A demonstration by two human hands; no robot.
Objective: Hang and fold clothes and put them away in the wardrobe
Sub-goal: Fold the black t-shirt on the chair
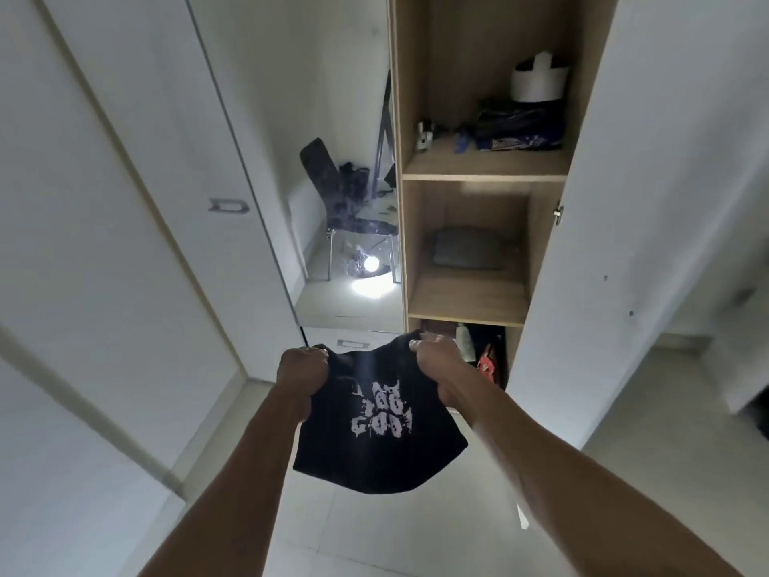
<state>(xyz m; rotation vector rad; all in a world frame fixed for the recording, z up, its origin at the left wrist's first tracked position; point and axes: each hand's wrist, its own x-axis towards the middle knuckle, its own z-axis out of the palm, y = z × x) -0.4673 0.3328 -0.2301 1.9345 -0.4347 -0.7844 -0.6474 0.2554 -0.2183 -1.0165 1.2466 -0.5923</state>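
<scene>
Here the wardrobe (482, 177) fills the upper right of the frame, door swung open so its shelves can be reached. Low in the centre hangs a folded black shirt (378, 443), spread between both fists, likely to keep the fold flat. The left hand (301, 370) and right hand (437, 364) each clench a top corner.

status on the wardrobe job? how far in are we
Done, by the look of it: a folded grey item lies on the middle shelf, and dark clothes sit on the shelf above. In hand: a folded black printed T-shirt, gripped at its top corners by the left hand and right hand before the open wardrobe. Left: shelving it; other clothes aren't in view.
</scene>
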